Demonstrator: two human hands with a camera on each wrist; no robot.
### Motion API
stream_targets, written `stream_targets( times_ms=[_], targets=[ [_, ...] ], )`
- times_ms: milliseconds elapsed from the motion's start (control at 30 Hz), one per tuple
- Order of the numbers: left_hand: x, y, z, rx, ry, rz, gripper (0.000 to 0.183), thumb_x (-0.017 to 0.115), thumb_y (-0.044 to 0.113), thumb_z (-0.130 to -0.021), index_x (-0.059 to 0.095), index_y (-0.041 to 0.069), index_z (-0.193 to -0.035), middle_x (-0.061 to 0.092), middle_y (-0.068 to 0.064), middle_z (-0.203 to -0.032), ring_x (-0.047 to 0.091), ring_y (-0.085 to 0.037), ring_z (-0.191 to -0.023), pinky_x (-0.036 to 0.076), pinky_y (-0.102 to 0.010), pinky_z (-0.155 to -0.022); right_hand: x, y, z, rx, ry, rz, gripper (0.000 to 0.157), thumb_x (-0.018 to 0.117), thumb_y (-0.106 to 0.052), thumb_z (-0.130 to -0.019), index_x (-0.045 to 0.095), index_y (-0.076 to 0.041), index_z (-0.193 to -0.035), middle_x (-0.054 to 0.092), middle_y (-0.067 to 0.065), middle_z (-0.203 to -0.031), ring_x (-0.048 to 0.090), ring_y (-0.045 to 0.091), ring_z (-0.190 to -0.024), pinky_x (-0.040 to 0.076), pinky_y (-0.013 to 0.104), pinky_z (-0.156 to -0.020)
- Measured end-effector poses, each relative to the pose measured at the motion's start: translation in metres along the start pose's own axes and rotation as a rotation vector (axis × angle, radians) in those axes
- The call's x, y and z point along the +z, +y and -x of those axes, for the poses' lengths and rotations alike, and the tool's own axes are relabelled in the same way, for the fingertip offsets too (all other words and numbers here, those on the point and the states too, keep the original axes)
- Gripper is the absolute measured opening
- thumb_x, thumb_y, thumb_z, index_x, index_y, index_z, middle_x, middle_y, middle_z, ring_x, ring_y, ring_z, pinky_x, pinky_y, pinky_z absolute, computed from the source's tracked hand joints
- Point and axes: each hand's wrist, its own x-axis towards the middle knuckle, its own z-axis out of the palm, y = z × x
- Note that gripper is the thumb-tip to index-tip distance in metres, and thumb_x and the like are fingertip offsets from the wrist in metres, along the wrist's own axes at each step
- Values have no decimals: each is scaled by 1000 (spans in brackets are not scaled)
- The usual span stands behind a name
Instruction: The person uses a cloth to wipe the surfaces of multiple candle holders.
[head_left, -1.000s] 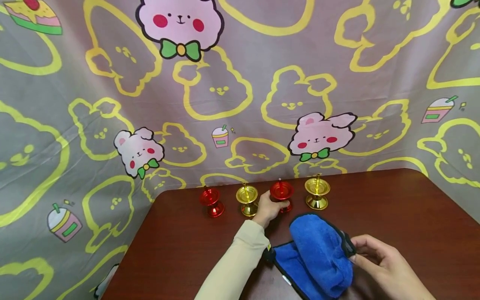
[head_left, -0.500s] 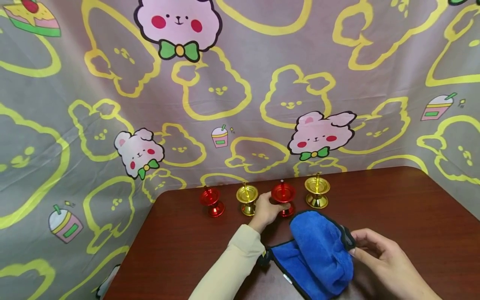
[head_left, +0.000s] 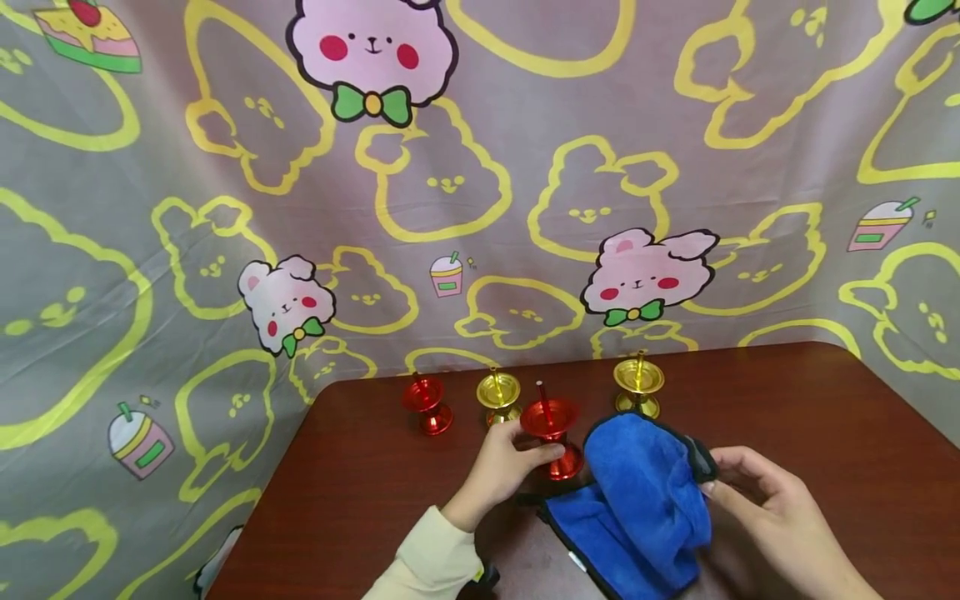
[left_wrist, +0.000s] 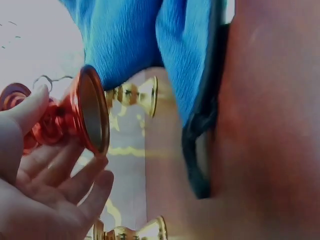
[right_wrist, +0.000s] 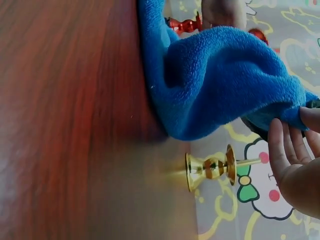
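My left hand [head_left: 504, 465] grips a red metal candle holder [head_left: 551, 422] by its narrow stem, thumb in front. In the left wrist view the holder's flared base [left_wrist: 92, 110] hangs free of the table, its hollow underside showing. My right hand [head_left: 776, 508] pinches the dark-edged corner of a blue plush cloth [head_left: 645, 492] between thumb and fingers. The cloth is lifted and folded over at that side, while its lower part lies on the table. A dark loop [left_wrist: 196, 162] hangs from the cloth's edge in the left wrist view.
A red holder [head_left: 429, 404] and a gold holder [head_left: 498, 392] stand at the back left of the brown table [head_left: 345, 500]. Another gold holder [head_left: 639, 383] stands behind the cloth. A patterned curtain [head_left: 517, 208] hangs behind the table's far edge.
My left hand has lifted the red candle holder out of the row and brought it nearer, beside the cloth. My right hand keeps its pinch on the cloth, almost in place.
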Motion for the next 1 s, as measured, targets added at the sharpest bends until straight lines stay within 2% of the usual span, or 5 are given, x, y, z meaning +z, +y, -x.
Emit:
stream_targets(
  times_ms=[233,433,733,900,1000],
  targets=[
    [8,12,39,6,-151,176,25,69,10,-95,70,-1,-118,72,-11,-105,66,-8,-90,53,-25,-82,6,-8,-6,-28,33,-49,20,67,0,-94,64,-4,-113,71,0,-92,63,14,-76,49,25,-62],
    [22,18,57,-22,-245,290,26,60,10,-101,62,-6,-120,67,-9,-104,64,-4,-82,53,-21,-75,17,-17,-10,-60,15,-137,19,65,3,-94,63,0,-113,71,0,-93,63,12,-79,49,25,-63],
    [35,19,65,-7,-285,336,29,58,9,-102,61,-7,-126,67,-27,-113,64,-3,-89,52,-22,-81,42,-29,-10,-108,-112,-258,25,66,8,-92,67,-1,-115,73,7,-103,66,15,-91,52,27,-71],
    [35,16,67,0,-292,362,31,56,7,-102,58,-8,-129,65,-30,-117,64,-5,-94,52,-23,-85,46,-27,-9,-203,-266,-364,33,66,10,-91,65,1,-122,69,14,-115,66,21,-102,55,28,-80],
    [34,16,67,2,-305,371,31,56,9,-103,58,-8,-129,65,-30,-117,64,-5,-95,52,-23,-85,46,-26,-9,-231,-345,-361,35,68,5,-92,66,-4,-125,66,12,-123,62,20,-111,52,26,-89]
  ],
)
